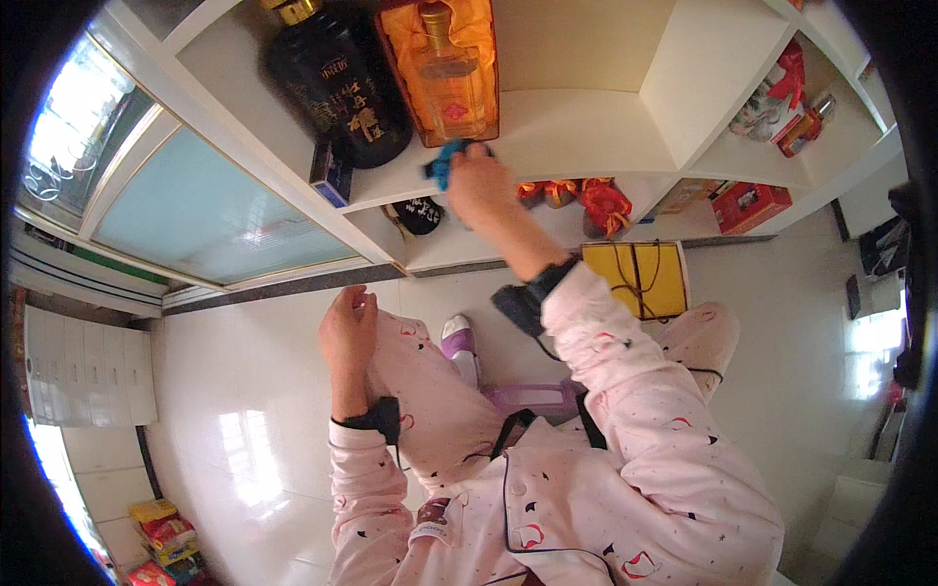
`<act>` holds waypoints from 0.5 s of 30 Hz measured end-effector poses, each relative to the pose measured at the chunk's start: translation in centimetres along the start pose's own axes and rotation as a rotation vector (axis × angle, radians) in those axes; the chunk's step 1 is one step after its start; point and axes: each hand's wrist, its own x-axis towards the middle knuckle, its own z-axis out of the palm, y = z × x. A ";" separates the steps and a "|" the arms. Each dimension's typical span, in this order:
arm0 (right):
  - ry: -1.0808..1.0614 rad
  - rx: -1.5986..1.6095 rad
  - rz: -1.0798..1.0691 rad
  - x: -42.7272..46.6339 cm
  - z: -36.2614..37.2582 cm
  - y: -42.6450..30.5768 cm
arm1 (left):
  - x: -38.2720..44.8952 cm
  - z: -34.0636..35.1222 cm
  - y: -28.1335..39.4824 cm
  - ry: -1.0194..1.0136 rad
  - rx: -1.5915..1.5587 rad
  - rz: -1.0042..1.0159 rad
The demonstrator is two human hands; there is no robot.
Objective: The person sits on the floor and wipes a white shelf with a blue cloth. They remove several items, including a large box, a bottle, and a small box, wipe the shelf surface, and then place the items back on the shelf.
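My right hand (480,179) grips a crumpled blue cloth (444,165) at the front of a white shelf board (586,139). Just behind the cloth stands an orange-lined presentation box (487,66) with a clear glass bottle (448,84) in it. To its left is a large black bottle (344,88) with gold writing. A small dark-blue box (331,174) sits at the board's left front edge. My left hand (348,329) rests by my left knee, loosely curled, with nothing visible in it.
Below the board, a dark jar (419,214) and several red-topped bottles (605,204) fill a lower compartment. A red box (751,206) lies farther right. On the floor, a yellow panel with dark cords (663,275) leans near the shelf base. A frosted glass panel (212,205) adjoins at left.
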 end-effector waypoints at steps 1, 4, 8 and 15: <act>0.022 -0.006 -0.035 0.6 1.2 -2.1 | 0.0 0.0 0.1 -0.005 0.010 -0.010; 0.009 0.032 -0.220 2.5 3.1 -6.6 | -0.1 0.2 0.2 -0.013 0.025 -0.027; -0.075 -0.005 -0.412 3.0 3.6 -8.8 | 0.6 0.7 0.0 0.001 0.032 0.019; 0.035 0.000 -0.367 -0.6 2.2 -2.3 | 0.9 2.1 -0.6 0.010 0.011 0.060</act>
